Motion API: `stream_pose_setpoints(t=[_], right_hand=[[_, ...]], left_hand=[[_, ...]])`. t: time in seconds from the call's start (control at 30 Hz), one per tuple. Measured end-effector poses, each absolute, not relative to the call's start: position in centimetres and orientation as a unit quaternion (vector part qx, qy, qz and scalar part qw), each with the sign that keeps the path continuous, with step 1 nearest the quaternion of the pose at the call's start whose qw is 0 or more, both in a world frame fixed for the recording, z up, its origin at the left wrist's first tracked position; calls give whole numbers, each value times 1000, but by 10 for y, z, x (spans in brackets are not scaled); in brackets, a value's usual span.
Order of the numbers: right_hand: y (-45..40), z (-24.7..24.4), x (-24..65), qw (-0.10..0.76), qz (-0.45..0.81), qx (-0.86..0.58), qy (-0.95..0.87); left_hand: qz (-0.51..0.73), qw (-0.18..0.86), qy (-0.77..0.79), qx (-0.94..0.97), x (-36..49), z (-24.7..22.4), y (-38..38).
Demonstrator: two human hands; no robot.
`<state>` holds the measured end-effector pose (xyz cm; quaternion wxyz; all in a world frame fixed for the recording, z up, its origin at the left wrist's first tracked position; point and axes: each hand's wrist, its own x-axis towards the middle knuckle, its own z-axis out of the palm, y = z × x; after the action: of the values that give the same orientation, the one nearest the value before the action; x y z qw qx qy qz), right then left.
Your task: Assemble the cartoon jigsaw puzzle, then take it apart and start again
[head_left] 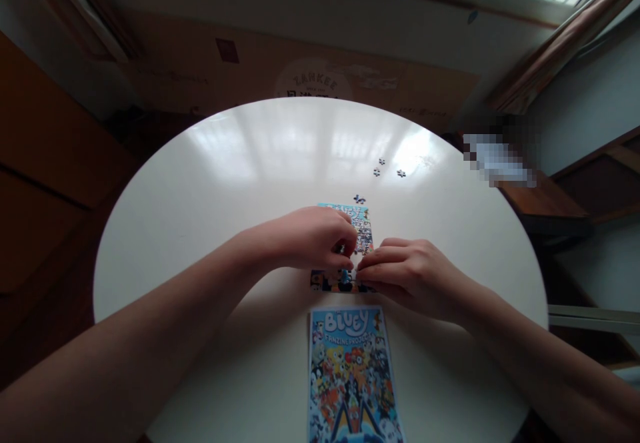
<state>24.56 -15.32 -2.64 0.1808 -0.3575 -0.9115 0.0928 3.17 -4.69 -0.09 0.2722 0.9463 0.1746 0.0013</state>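
Observation:
A partly assembled jigsaw puzzle [345, 283] with cartoon characters lies on the white table, its middle partly hidden by my hands. My left hand [323, 236] reaches over it from the left, with the thumb and curled fingers closed near the puzzle's centre. From the right, my right hand [405, 269] rests at the puzzle's right edge, its fingertips pressed together close to the left thumb. Whatever lies between the fingertips of either hand is too small to make out. Just above the puzzle's top edge sits a loose puzzle piece [359, 199].
A printed Bluey picture sheet [350, 369] lies below the puzzle, toward me. Farther back on the round table [165, 216] are several loose puzzle pieces [401, 173]. A cardboard panel [250, 83] stands behind the table, under a window. Brown wooden furniture [555, 196] is at the right.

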Motion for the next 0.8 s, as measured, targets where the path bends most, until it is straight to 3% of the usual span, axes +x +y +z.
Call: stream_pose_setpoints(t=[0.33, 0.57, 0.8], right_hand=[[-152, -27, 249, 177, 104, -360, -910], [-144, -27, 263, 239, 148, -356, -891], [-144, -26, 263, 211, 164, -338, -902]], left_hand=[[13, 263, 170, 950, 34, -6, -48], [-4, 253, 171, 952, 35, -4, -48], [1, 254, 173, 952, 35, -6, -47]])
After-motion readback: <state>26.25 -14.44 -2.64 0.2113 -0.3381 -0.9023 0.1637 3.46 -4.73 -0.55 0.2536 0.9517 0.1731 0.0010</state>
